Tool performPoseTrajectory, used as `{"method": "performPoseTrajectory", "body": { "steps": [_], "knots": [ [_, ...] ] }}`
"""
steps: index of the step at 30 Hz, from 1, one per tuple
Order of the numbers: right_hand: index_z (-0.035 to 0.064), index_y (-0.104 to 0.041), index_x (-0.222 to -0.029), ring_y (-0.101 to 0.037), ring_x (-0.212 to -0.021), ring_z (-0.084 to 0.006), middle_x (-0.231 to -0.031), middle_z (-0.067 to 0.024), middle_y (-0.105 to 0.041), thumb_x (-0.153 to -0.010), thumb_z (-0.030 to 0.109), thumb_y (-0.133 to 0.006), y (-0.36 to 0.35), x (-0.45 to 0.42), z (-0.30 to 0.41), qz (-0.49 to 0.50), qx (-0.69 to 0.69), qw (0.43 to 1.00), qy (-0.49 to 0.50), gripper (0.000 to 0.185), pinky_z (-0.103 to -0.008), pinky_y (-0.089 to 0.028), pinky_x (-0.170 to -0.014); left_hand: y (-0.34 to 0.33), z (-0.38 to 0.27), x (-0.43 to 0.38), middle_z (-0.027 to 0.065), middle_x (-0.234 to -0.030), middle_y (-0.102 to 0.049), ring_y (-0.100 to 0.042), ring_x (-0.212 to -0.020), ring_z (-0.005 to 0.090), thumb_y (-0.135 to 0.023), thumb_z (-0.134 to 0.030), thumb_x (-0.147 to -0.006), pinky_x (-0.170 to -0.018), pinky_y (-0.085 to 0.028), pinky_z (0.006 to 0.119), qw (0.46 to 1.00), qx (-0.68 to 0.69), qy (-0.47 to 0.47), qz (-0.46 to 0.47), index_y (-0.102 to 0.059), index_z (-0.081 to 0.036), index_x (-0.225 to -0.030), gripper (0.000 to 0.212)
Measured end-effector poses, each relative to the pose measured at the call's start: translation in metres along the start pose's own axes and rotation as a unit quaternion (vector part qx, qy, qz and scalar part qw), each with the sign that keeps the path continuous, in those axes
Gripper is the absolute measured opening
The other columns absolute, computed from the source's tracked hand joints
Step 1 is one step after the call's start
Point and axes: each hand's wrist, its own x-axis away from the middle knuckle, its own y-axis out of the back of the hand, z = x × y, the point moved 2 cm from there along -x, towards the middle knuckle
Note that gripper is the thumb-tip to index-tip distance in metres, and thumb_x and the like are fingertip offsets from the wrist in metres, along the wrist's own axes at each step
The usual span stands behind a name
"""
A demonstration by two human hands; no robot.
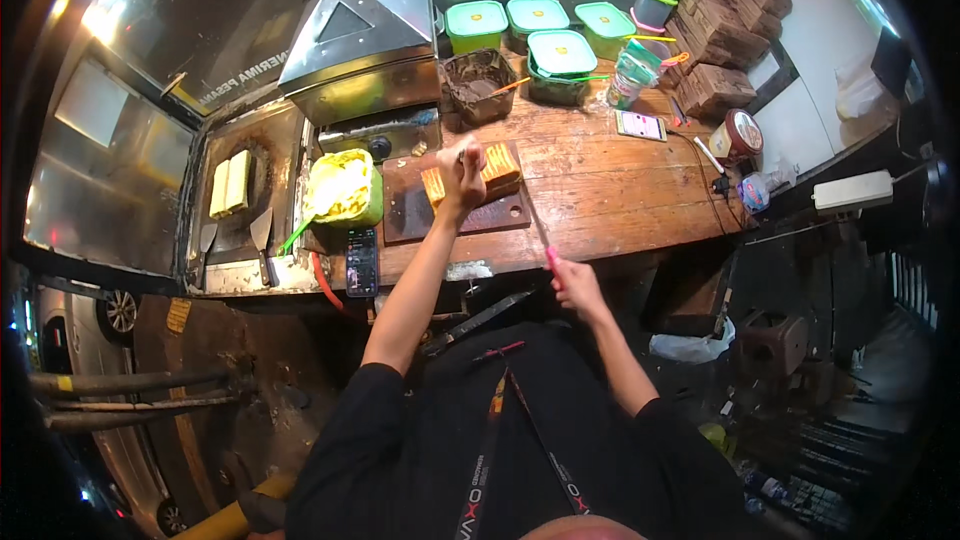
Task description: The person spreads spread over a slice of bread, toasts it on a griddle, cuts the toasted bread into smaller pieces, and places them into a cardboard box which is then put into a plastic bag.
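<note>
My left hand (463, 174) presses on a browned, striped loaf of toasted bread (501, 165), hiding its middle. Under the bread lies a dark wooden cutting board (409, 221) with a hole in one corner. My right hand (579, 286) grips the pink handle of a knife (541, 229). The blade points away from me, its far part beside the right end of the bread; whether it touches cannot be seen. Left of the board stands a green tub of yellow spread (341, 184) with a green-handled utensil in it. A dark phone (361, 262) lies in front of that tub.
On the griddle (217, 240) at left lie two pale bread pieces (230, 184) and two metal spatulas (261, 232). Behind the board are a metal box with a sloped lid (360, 52), a tub of brown spread (480, 86) and lidded tubs (562, 52). A lit phone (640, 125) lies at right.
</note>
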Motion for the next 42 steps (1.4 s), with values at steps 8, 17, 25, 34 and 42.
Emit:
{"method": "performPoseTrajectory", "body": {
  "steps": [8, 17, 25, 34, 42],
  "knots": [
    [-0.0005, -0.062, -0.098, -0.045, -0.048, -0.0049, -0.056, 0.0009, -0.05, -0.093, 0.022, -0.048, -0.013, 0.035, 0.01, -0.012, 0.053, 0.986, 0.159, 0.027, -0.0226, -0.036, -0.044, 0.032, -0.028, 0.03, 0.0004, -0.048, -0.032, -0.031, -0.041, 0.0095, -0.033, -0.059, -0.09, -0.04, -0.022, 0.026, 0.999, 0.033, -0.007, 0.002, -0.031, -0.006, -0.055, 0.064],
    [0.0029, -0.057, -0.108, -0.061, -0.06, -0.0313, -0.065, -0.0152, -0.059, -0.092, 0.015, -0.045, -0.036, 0.064, 0.006, -0.101, 0.227, 0.934, 0.257, 0.023, -0.0393, -0.047, -0.055, 0.037, -0.065, -0.061, -0.0028, -0.047, -0.029, -0.028, -0.039, 0.0084, -0.038, -0.056, -0.091, -0.036, -0.023, 0.024, 0.951, 0.301, 0.044, -0.046, -0.035, -0.01, -0.059, 0.056],
    [0.002, -0.055, -0.117, -0.061, -0.063, -0.0341, -0.071, -0.0198, -0.061, -0.087, 0.007, -0.052, -0.049, 0.081, 0.031, -0.14, 0.35, 0.853, 0.362, 0.031, -0.0405, -0.048, -0.055, -0.005, 0.032, -0.032, -0.0024, -0.049, -0.036, -0.034, -0.041, 0.0073, -0.041, -0.055, -0.091, -0.038, -0.025, 0.023, 0.944, 0.258, 0.205, -0.018, -0.038, -0.009, -0.057, 0.057],
    [-0.0009, -0.056, -0.095, -0.059, -0.056, -0.0423, -0.059, -0.0231, -0.058, -0.088, 0.013, -0.046, -0.073, 0.05, 0.082, -0.118, 0.502, 0.805, 0.294, 0.019, -0.05, -0.048, -0.052, -0.004, 0.023, -0.023, -0.0027, -0.05, -0.037, -0.036, -0.043, 0.0068, -0.04, -0.053, -0.092, -0.04, -0.027, 0.023, 0.963, 0.193, 0.19, -0.011, -0.039, -0.008, -0.056, 0.058],
    [0.0019, -0.063, -0.089, -0.058, -0.064, -0.0411, -0.065, -0.0245, -0.058, -0.088, 0.016, -0.049, -0.081, -0.007, 0.086, -0.116, 0.483, 0.801, 0.334, 0.02, -0.0482, -0.047, -0.059, -0.017, 0.014, -0.017, 0.0015, -0.046, -0.036, -0.038, -0.042, 0.0118, -0.04, -0.045, -0.094, -0.042, -0.028, 0.029, 0.99, 0.083, 0.11, -0.016, -0.037, -0.006, -0.054, 0.056]
  ]
}}
